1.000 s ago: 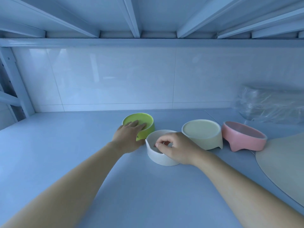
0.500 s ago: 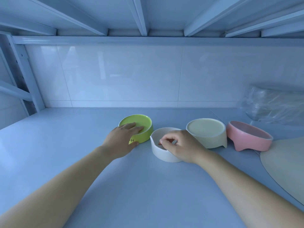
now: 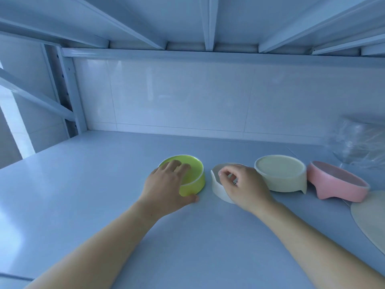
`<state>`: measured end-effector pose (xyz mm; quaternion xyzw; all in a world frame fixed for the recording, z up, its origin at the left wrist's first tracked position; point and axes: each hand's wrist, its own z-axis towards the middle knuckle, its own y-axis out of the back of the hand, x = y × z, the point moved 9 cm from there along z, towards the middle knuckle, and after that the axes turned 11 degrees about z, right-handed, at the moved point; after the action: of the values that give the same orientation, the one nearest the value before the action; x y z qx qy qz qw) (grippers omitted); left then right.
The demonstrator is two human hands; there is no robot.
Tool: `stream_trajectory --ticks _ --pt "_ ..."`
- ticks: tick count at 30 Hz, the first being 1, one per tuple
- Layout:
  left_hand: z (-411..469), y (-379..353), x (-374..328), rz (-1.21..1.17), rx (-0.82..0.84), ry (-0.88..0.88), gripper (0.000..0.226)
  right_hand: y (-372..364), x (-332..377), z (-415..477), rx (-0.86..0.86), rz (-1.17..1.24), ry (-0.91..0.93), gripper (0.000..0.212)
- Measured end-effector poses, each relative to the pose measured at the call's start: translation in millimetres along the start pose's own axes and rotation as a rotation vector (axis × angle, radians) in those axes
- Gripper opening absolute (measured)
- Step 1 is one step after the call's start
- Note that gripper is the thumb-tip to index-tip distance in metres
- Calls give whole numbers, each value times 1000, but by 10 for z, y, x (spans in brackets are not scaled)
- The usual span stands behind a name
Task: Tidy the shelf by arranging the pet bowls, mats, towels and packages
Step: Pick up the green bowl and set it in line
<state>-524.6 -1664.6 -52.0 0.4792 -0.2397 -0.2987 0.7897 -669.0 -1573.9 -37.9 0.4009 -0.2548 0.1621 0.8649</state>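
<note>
- Head view: your left hand (image 3: 164,190) is clamped on the green bowl (image 3: 194,183), with its fingers (image 3: 177,165) draped over the rim into the hollow and the thumb pressed on the outer wall, low down.
- That green bowl is a low, straight-sided round, smooth and glossy lime with a pale rim edge. It sits flat on the shelf (image 3: 83,195), left of the other bowls.
- Your right hand (image 3: 243,188) has its fingers curled tight, pinching the rim of the white bowl (image 3: 216,185). That one is matte, round and thick-walled, with a small notch in its rim on the left side.
- The white bowl stands just beside the green one with a narrow gap between them.
- Next to the right comes the cream bowl (image 3: 281,174), a smooth round with short feet cut into its base. It sits close to your right hand.
- The pink bowl (image 3: 337,184) follows, with a slanted rim and stubby legs, just beside the cream one.
- At the far right, a flat beige mat (image 3: 370,217) with a curved edge lies on the shelf.
- Behind it sits a crinkled, clear plastic package (image 3: 358,149); I cannot tell its contents.
- The shelf surface is smooth, pale and faintly shiny. Behind it stands a glossy tiled wall (image 3: 187,97), and painted metal beams (image 3: 208,21) run overhead.
</note>
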Motion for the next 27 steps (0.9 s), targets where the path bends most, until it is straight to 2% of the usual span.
stream_trajectory --ticks 2,8,13,15,20,27 --pt "12 -53 21 -30 25 9 80 -54 44 -18 27 -16 35 18" --pt "25 -48 -69 141 12 -55 71 -127 33 -54 98 -87 41 17" --pt "-25 156 -135 196 -193 -170 60 -90 64 -77 103 -105 83 29" --pt "-45 228 -93 173 -249 -161 57 -72 75 -75 109 -113 89 37" --pt "-70 392 139 -64 -321 -4 57 -57 82 -68 116 -127 82 35" --pt "-46 294 430 -677 -259 328 42 -29 148 -39 49 -186 152 49"
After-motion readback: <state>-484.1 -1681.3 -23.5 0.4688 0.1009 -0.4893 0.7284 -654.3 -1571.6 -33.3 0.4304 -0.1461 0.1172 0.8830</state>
